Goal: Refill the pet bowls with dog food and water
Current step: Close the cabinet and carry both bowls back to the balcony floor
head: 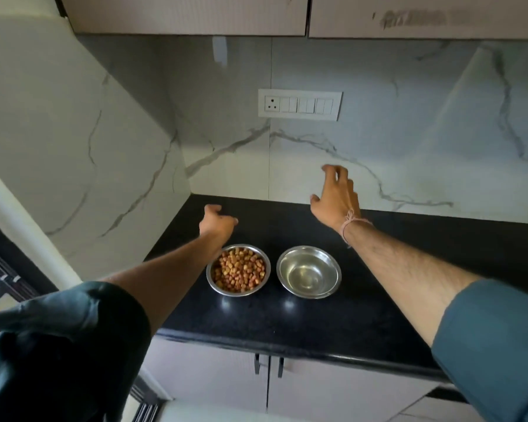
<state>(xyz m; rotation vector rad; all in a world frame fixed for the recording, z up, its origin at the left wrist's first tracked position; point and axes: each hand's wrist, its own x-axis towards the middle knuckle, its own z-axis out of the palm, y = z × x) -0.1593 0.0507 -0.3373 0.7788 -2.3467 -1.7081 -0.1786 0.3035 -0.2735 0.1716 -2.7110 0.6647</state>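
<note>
Two steel pet bowls stand side by side on the black countertop (378, 324). The left bowl (215, 287) holds brown dog food pieces (240, 271). The right bowl (308, 272) holds clear water at its bottom. My left hand (217, 222) reaches out beyond the left bowl, above the counter, fingers curled loosely and holding nothing. My right hand (336, 196) is raised beyond the right bowl in front of the marble wall, fingers spread, empty.
A marble backsplash rises behind the counter, with a white switch plate (299, 105) on it. Upper cabinets (195, 13) hang overhead. Lower cabinet doors with dark handles (269, 365) sit under the counter's front edge. A marble side wall closes the left.
</note>
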